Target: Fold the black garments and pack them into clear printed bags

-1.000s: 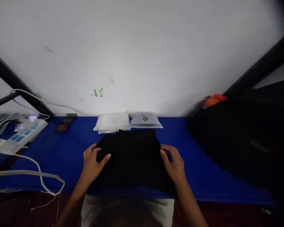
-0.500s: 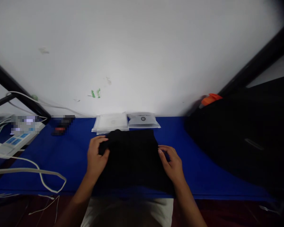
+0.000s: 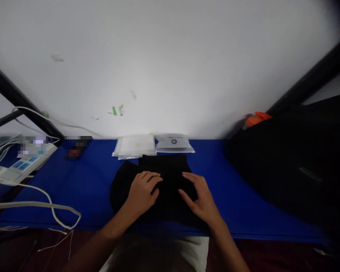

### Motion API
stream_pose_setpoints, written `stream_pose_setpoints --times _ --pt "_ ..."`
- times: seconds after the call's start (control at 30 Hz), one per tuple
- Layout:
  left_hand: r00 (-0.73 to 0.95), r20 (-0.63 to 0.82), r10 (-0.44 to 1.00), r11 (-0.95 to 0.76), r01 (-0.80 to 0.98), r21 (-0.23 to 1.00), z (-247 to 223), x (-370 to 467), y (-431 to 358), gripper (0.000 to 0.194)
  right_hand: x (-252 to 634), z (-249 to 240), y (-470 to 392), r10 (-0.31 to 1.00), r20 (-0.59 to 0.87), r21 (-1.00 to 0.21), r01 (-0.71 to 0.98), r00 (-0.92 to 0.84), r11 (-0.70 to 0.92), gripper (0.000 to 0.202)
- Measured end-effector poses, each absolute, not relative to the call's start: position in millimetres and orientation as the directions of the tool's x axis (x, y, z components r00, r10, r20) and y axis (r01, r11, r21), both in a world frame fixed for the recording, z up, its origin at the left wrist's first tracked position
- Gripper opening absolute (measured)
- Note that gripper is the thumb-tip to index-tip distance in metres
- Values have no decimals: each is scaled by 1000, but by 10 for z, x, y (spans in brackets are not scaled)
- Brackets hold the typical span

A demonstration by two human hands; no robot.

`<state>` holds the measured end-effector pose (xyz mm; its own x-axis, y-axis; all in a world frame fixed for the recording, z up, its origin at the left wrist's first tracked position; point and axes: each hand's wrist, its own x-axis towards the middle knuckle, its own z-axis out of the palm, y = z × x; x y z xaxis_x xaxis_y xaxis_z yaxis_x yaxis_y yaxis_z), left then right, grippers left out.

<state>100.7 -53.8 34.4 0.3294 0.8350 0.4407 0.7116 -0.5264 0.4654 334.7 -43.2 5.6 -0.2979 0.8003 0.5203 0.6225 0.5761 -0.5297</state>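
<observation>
Your left hand (image 3: 141,192) lies palm-down on the black garment (image 3: 158,189), fingers loosely spread and slightly curled, pressing on the fabric rather than pinching it. Your right hand (image 3: 200,198) is likewise flat on the cloth, fingers extended toward the left hand; nothing is gripped in it. The two hands are near each other, with a narrow strip of fabric between them. The garment sits folded at the near middle of the blue table cover (image 3: 82,185), its near edge at the table front.

Just behind the garment, against the white wall (image 3: 170,56), lie two clear packaged bags (image 3: 154,145) side by side. A white power strip (image 3: 19,166) with trailing white cables (image 3: 45,206) lies far left. A dark pile (image 3: 294,170) fills the right side, with an orange object (image 3: 257,118) at its top.
</observation>
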Motion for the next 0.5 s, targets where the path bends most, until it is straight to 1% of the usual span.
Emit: stream_pose_setpoints --times 0.03,0.07,0.1,0.17,0.2,0.23,0.27,0.3,0.33,0.37,0.4,0.43,0.5 --pt "359 462 811 -576 628 523 387 1009 -547 31 3284 109 -453 782 498 -503 610 -375 612 57" --pt "416 470 778 -628 526 574 439 1010 -558 29 3222 159 -470 758 474 -479 591 -448 649 64" --pt "488 465 738 -666 420 617 499 1005 -567 28 3167 203 -482 730 452 -462 566 -512 683 64" --pt "603 438 667 -683 259 683 628 950 -553 23 3094 262 -494 676 417 -448 510 -608 735 54" --pt "616 431 659 -673 227 704 687 894 -519 21 3079 278 -496 652 403 -451 480 -643 752 51" --pt "592 434 679 -659 233 715 736 816 -458 20 3077 286 -501 633 396 -460 453 -666 764 49" --pt "537 437 722 -639 275 718 768 719 -371 19 3086 289 -508 621 392 -470 433 -679 769 49" --pt "445 456 771 -619 356 700 780 607 -258 14 3101 286 -518 617 395 -479 420 -681 770 49" --pt "348 475 808 -589 470 657 770 486 -123 13 3120 280 -533 617 407 -484 414 -674 771 48" --pt "290 452 844 -529 597 604 740 363 23 14 3139 269 -549 619 425 -483 412 -661 772 46" --pt "267 404 875 -461 713 528 693 244 173 15 3157 255 -567 621 446 -476 417 -644 774 44" --pt "280 324 904 -403 810 426 635 136 316 18 3173 238 -583 623 469 -464 426 -626 777 43" --pt "277 269 922 -363 859 361 512 -33 551 20 3202 199 -609 637 494 -440 462 -591 770 43"
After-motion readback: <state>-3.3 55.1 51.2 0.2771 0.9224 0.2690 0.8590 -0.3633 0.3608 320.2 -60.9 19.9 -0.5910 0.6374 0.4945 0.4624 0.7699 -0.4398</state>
